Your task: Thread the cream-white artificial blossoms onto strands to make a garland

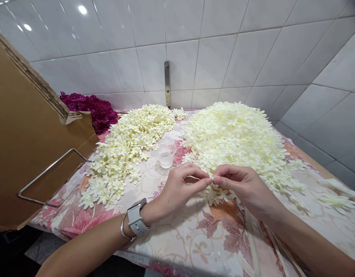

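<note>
Floral tablecloth (177,234), forearms (91,244) angled inward, left hand (179,186) and right hand (246,188) pinching a small pale flower (211,176)

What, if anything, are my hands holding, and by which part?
The left hand and right hand pinch what looks like a small flower; it is mostly covered, so the gripped part can't be told.

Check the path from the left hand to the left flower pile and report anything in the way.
The clear plastic cup stands between the left hand and the far part of the left flower pile. Toward the pile's near end, nothing visible stands in the way.
</note>
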Demonstrator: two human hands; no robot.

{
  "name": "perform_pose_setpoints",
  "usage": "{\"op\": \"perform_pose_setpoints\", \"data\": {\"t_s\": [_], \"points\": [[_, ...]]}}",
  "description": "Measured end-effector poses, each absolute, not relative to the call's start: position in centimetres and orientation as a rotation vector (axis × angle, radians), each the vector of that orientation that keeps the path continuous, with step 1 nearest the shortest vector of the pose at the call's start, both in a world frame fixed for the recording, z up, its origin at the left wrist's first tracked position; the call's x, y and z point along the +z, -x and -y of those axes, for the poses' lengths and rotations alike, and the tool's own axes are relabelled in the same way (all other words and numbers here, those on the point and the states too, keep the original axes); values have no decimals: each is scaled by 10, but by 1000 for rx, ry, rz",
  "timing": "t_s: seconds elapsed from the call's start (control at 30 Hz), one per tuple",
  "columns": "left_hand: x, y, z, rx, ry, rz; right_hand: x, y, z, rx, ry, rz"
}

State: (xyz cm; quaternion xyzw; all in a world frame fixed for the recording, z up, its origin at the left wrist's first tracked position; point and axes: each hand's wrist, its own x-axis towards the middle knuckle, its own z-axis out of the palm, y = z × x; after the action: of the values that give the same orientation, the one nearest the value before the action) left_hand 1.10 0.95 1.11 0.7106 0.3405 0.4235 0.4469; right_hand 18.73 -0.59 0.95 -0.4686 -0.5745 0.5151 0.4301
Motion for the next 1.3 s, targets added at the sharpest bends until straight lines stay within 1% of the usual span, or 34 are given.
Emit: {"op": "perform_pose_setpoints", "data": {"t_s": [0.2, 0.33, 0.53, 0.63, 0.77, 0.83, 1.03, 1.13, 1.3], "points": [[16, -13, -7, 1039, -1738, -894, 7, -188, 6, 1309, 1155, 1447], [16, -14, -8, 1020, -1583, -989, 8, -187, 7, 1320, 1167, 1394], [12, -13, -18, 1003, -1381, -1156, 9, -194, 1, 1096, 1287, 1092], [11, -12, -20, 991, -1364, -1162, 12, -196, 1, 1006, 1322, 1107], [11, -14, -15, 990, -1306, -1079, 16, -189, 6, 987, 1328, 1219], [11, -13, -13, 1045, -1426, -1052, 18, -187, 8, 993, 1342, 1244], [11, -10, -10, 1290, -2095, -1030, 17, -186, 8, 1012, 1330, 1226], [9, -9, -10, 1342, -2187, -994, 14, -185, 9, 1051, 1318, 1247], [9, -10, -8, 1301, -2181, -960, 14, -179, 12, 1120, 1293, 1350]]}}
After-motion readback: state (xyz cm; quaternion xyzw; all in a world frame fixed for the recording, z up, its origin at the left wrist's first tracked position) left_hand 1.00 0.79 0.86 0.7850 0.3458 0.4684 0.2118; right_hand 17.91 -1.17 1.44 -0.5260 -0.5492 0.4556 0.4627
